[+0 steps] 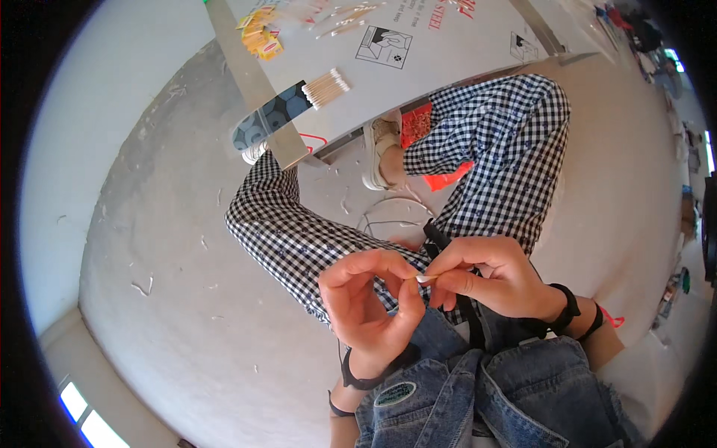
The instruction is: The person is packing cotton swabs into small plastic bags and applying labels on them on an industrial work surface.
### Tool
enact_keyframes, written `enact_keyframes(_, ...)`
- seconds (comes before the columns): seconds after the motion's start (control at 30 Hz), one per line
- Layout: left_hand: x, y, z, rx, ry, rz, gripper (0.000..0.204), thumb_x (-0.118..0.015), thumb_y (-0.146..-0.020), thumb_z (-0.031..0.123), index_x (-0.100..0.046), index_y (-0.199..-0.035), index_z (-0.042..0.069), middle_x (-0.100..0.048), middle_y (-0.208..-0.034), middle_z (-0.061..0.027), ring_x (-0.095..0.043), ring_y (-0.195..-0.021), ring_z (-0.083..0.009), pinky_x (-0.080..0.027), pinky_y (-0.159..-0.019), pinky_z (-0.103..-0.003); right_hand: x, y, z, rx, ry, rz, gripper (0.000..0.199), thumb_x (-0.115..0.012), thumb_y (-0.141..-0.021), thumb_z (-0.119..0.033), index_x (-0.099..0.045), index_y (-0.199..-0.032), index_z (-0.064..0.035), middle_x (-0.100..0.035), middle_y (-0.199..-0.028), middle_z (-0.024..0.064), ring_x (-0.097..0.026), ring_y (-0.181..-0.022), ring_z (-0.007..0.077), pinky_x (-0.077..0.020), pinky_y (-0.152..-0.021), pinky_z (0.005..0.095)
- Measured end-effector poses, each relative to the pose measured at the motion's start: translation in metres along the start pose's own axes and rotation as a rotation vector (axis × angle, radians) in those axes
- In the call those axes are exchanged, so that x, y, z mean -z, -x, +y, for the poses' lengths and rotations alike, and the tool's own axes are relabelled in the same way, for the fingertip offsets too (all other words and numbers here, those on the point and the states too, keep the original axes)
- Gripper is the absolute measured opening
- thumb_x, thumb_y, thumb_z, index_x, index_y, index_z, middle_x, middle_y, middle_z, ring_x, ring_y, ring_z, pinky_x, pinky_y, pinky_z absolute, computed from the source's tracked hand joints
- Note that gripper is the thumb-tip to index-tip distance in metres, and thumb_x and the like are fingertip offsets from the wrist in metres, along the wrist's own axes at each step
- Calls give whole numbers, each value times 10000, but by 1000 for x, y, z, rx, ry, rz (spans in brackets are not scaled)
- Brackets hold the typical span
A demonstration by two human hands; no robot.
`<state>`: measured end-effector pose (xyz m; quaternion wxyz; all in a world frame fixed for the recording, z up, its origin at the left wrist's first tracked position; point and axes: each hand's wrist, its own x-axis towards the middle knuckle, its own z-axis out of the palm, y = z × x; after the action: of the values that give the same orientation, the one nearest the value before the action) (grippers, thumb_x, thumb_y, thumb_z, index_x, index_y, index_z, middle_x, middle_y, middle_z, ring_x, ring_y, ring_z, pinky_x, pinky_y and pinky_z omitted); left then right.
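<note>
Above my lap, my left hand (370, 299) and my right hand (489, 278) meet fingertip to fingertip. Between them is a small cotton swab (424, 278), its white tip showing in the gap. Thumb and forefinger of the left hand pinch one end, and the right thumb and forefinger close on the other. Most of the stick is hidden by the fingers. On the table, a neat row of cotton swabs (326, 88) lies side by side on the end of a dark strip with round shapes (275, 116), which sticks out past the table's corner.
More loose swabs (349, 21) lie farther back on the printed metal tabletop (418, 82), beside yellow packets (261, 33). Under the table edge is a red container (416, 125) near my shoe. Scraps and a coiled strip (392, 201) lie on the floor (179, 261).
</note>
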<state>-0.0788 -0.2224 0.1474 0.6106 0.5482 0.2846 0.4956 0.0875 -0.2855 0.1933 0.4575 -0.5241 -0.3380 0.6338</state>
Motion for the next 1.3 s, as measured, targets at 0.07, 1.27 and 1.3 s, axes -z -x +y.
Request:
enact_keyframes(0.07, -2, 2, 5, 2, -15, 6, 550, -707, -785, -142, -421, -1235, -9, -662, -982, -142, -595, -725, -120, -482, -655, -218, -3, 3, 2, 31, 9, 15, 138, -618, -1000, -72, -685, -1079, 19, -709, -884, 55, -671, -735, 93, -535, -658, 229)
enact_keyframes(1.27, 3, -17, -27, 380, 272, 25, 481, -663, -908, -94, -437, -1327, -24, -705, -1013, -155, -695, -941, -206, -555, -883, -329, 11, -24, 19, 77, 118, 166, 145, -608, -1002, -57, -680, -1102, 20, -746, -900, 95, -689, -624, 107, -500, -528, 208)
enact_keyframes(1.3, 3, -17, -27, 382, 272, 26, 481, -663, -908, -94, -437, -1327, -24, -705, -1013, -155, -695, -941, -206, -555, -883, -329, 12, -25, 18, 35, 74, 154, 151, -604, -1006, -64, -678, -1102, 27, -746, -908, 102, -686, -617, 108, -499, -532, 206)
